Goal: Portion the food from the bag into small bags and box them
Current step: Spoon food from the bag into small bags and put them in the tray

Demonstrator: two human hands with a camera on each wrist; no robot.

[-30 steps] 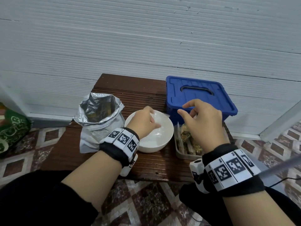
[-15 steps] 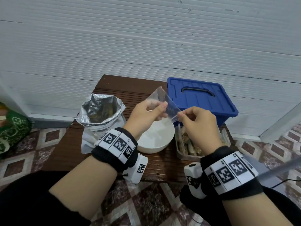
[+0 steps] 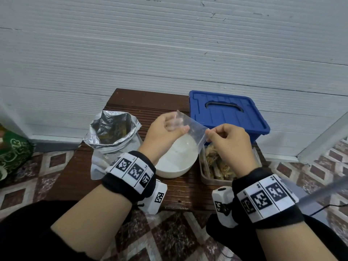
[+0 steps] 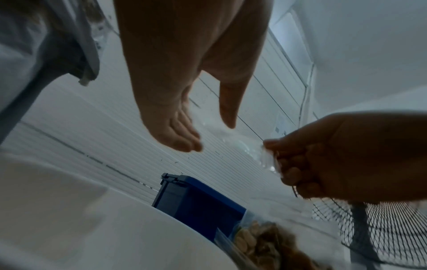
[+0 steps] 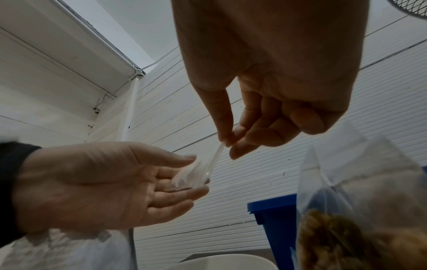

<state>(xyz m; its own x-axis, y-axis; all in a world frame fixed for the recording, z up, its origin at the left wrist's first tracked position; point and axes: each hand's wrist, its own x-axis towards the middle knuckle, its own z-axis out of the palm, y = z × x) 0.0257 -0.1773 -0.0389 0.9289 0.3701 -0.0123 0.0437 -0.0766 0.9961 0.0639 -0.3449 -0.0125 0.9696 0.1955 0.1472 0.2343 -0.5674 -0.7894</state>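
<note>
A small clear bag [image 3: 195, 132] hangs stretched above the white bowl [image 3: 177, 161]. My left hand [image 3: 180, 125] holds its left end, thumb in front and fingers behind the film. My right hand [image 3: 209, 132] pinches its right edge between thumb and forefinger. In the right wrist view the bag [image 5: 203, 168] runs from the right hand's pinch [image 5: 227, 144] down into the left hand's fingers. The open foil food bag [image 3: 113, 130] stands left of the bowl. The blue lidded box [image 3: 226, 113] sits shut at the back right.
A clear container [image 3: 204, 174] with filled small bags of food sits right of the bowl, under my right wrist. All stand on a low dark wooden table [image 3: 131, 102] against a white panelled wall. Green fabric [image 3: 11, 153] lies on the patterned floor at far left.
My left hand has lifted a clear bag out of the bowl. My right hand has taken its other edge, and the bag is now pulled out between both hands.
</note>
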